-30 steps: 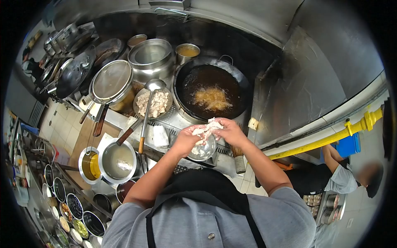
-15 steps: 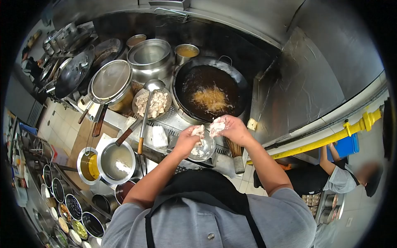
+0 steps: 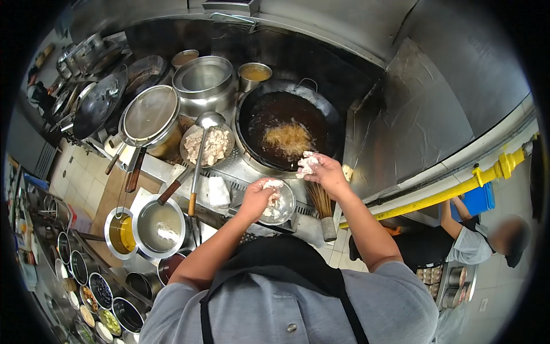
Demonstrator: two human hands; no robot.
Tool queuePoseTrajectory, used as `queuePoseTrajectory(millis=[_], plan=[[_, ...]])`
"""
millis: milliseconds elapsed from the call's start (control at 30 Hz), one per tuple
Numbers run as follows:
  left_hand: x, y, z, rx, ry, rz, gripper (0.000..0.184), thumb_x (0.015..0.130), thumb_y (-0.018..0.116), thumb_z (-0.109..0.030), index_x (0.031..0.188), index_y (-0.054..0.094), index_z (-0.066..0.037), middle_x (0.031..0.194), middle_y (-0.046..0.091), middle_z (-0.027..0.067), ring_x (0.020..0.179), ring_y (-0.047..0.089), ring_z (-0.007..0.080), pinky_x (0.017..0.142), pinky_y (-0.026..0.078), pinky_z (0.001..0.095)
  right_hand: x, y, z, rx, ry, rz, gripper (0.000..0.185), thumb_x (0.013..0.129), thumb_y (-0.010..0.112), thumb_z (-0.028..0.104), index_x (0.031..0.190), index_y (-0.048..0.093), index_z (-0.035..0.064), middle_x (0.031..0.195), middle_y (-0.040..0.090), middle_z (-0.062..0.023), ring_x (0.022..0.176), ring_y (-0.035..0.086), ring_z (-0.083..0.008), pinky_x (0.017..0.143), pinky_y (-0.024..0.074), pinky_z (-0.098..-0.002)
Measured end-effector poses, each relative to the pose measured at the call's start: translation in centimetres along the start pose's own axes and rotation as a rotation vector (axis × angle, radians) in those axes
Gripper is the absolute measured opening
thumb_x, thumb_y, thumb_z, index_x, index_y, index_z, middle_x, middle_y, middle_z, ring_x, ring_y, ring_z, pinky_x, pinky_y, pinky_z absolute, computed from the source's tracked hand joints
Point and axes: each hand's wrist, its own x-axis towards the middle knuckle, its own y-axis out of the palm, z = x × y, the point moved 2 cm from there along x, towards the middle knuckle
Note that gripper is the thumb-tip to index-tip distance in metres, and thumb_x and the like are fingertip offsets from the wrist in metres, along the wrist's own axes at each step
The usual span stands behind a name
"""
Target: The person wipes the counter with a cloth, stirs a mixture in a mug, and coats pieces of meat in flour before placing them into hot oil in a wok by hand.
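Observation:
My right hand [image 3: 327, 175] pinches pale, flour-coated meat pieces [image 3: 308, 164] just over the near rim of a large wok [image 3: 252, 150]. In the wok's dark oil, a patch of golden pieces [image 3: 286, 137] bubbles. My left hand [image 3: 256, 199] is closed around more pale floured pieces [image 3: 274, 184], above the left side of a shallow metal bowl [image 3: 289, 200]. Some whitish bits lie in that bowl, partly hidden by the hand. To the left, a ladle [image 3: 197, 166] rests across a perforated strainer heaped with pale meat chunks [image 3: 213, 147].
A bamboo brush [image 3: 323, 209] stands right of the bowl; a folded white cloth [image 3: 218, 191] lies to its left. Pots of yellow oil [image 3: 121, 229] and cloudy liquid [image 3: 160, 226] stand at left. A yellow pipe [image 3: 424, 203] runs along the right, with another person [image 3: 435, 241] beyond.
My right hand has moved slightly right and away from my left hand, keeping its floured pieces. The left hand stays over the bowl. The whole view has shifted a little.

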Motion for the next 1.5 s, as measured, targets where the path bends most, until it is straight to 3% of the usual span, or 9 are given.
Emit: queuePoseTrajectory(millis=[333,400,500,767,933,1033,1133,1400,1500], plan=[[0.2,0.6,-1.1,0.784,0.482,-0.065,0.026,0.080,0.066,-0.006,0.105,0.063,0.000,0.098,0.064,0.0127,0.092,0.059,0.0243,0.083,0.047,0.0354,-1.9,5.0,-2.9,0.410,0.269,0.050,0.031,0.095,0.052,0.014,0.124,0.051,0.0064,0.115,0.057,-0.0050,0.104,0.055,-0.0162,0.092,0.0449,-0.0301],[0.1,0.0,-1.2,0.879,0.489,-0.029,0.023,0.082,0.065,-0.006,0.104,0.063,-0.001,0.097,0.063,0.0115,0.091,0.059,0.0219,0.081,0.047,0.0342,-2.2,3.9,-1.5,-0.562,-0.340,0.079,0.047,0.087,0.060,0.010,0.131,0.046,0.0041,0.118,0.057,-0.0079,0.110,0.054,-0.0203,0.095,0.0437,-0.0305],[0.6,-0.2,-1.3,0.697,0.343,0.235,0.018,0.089,0.059,-0.008,0.105,0.062,0.000,0.094,0.062,0.0072,0.086,0.058,0.0152,0.076,0.048,0.0301,-3.5,3.9,0.6,-0.443,-0.305,0.370,0.062,0.081,0.062,0.000,0.138,0.039,0.0021,0.128,0.050,-0.0097,0.114,0.054,-0.0234,0.095,0.0442,-0.0319],[-1.2,1.5,-2.6,0.434,-0.079,0.466,0.020,0.096,0.048,-0.015,0.101,0.060,0.000,0.086,0.059,0.0015,0.077,0.054,0.0091,0.069,0.047,0.0267,-3.9,3.8,1.8,-0.975,-0.589,0.280,0.019,0.082,0.053,0.012,0.098,0.058,0.0011,0.094,0.060,-0.0186,0.090,0.059,-0.0366,0.076,0.0475,-0.0441],[-1.2,1.6,-2.4,0.466,-0.115,0.440,0.017,0.092,0.047,-0.013,0.096,0.059,0.000,0.081,0.059,0.0018,0.074,0.053,0.0089,0.068,0.046,0.0276,-2.2,1.6,1.1,-0.730,-0.489,0.192,0.014,0.083,0.050,0.011,0.086,0.059,0.0009,0.076,0.059,-0.0142,0.075,0.061,-0.0288,0.070,0.0468,-0.0385],[-0.8,-0.3,-1.8,0.591,0.166,0.384,0.017,0.090,0.046,-0.011,0.096,0.059,-0.001,0.081,0.061,0.0024,0.072,0.055,0.0089,0.065,0.047,0.0262,0.7,-2.1,0.3,-0.467,-0.300,-0.071,0.011,0.082,0.052,0.008,0.085,0.059,-0.0003,0.072,0.056,-0.0061,0.071,0.058,-0.0185,0.068,0.0472,-0.0350],[-1.2,-1.2,-2.5,0.182,-0.044,0.121,0.018,0.094,0.047,-0.014,0.089,0.059,0.000,0.077,0.060,0.0031,0.068,0.057,0.0105,0.064,0.047,0.0262,1.6,-3.7,0.7,-0.382,-0.332,-0.076,0.008,0.085,0.054,0.005,0.085,0.059,-0.0008,0.076,0.055,-0.0010,0.071,0.056,-0.0121,0.064,0.0499,-0.0323],[-0.6,-2.4,-1.1,0.079,-0.009,0.035,0.019,0.093,0.050,-0.014,0.092,0.061,0.001,0.080,0.062,0.0040,0.067,0.059,0.0121,0.060,0.050,0.0277,5.6,-0.5,1.5,0.109,-0.145,-0.140,0.010,0.091,0.050,0.002,0.095,0.058,-0.0013,0.084,0.057,-0.0069,0.066,0.059,-0.0147,0.061,0.0566,-0.0297],[-0.5,-2.8,-0.8,0.108,-0.013,-0.022,0.019,0.092,0.050,-0.012,0.088,0.062,0.001,0.079,0.061,0.0040,0.066,0.058,0.0119,0.060,0.050,0.0277,7.0,0.3,1.1,0.187,-0.140,-0.156,0.005,0.091,0.054,0.006,0.092,0.058,0.0031,0.067,0.053,-0.0017,0.053,0.049,-0.0097,0.043,0.0407,-0.0246]])
